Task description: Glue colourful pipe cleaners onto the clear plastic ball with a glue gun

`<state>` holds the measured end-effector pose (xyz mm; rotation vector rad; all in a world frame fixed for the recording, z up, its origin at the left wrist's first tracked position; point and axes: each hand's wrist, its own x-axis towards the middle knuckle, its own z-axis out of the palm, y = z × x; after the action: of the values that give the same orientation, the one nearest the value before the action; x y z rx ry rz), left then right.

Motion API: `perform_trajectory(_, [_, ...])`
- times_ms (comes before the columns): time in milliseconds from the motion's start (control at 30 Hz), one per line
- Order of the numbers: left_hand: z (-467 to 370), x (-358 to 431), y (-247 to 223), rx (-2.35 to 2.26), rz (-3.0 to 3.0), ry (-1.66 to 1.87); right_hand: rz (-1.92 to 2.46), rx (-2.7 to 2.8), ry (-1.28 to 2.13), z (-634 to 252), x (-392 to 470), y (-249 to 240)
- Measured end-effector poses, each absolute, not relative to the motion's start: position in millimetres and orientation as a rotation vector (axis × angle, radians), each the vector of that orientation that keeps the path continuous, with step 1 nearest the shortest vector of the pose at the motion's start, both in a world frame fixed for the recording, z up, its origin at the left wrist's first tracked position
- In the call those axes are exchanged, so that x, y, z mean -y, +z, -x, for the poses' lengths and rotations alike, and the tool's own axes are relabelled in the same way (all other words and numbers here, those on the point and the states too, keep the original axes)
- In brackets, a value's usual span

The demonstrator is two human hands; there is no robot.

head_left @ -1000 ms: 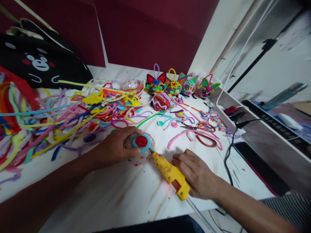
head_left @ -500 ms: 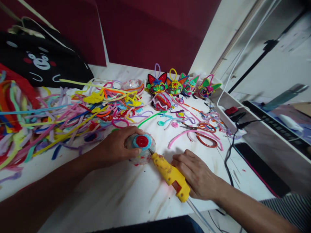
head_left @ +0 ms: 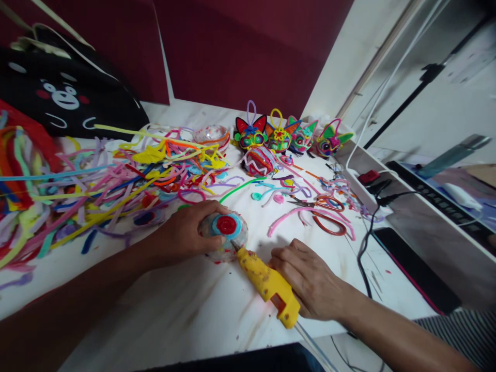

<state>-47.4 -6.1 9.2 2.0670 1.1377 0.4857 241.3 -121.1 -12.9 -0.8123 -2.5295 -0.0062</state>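
My left hand is closed around the side of a clear round ball on the white table. On top of the ball sits a coiled disc, red in the middle with a light blue ring. My right hand grips a yellow hot glue gun, its body tilted and a clear glue stick running out of its rear. The gun's metal nozzle meets the lower edge of the blue ring; whether glue is coming out is too small to see.
Pipe cleaners lie heaped at left before a black bag. Cat-eared ornaments line the back beside a striped ball. Scissors and a phone lie at right, with a black cable between them.
The glue gun has shifted slightly left with my right hand, its nozzle moving left along the lower edge of the blue ring. My left hand and the ball have stayed in place.
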Motion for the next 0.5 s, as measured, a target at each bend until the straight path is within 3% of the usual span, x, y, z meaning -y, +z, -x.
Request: perform_trajectory(500, [47.1, 6.2, 18.6, -1.103, -2.022, 0.451, 0.846, 2.501, -0.044, -247.6, 120.1, -14.4])
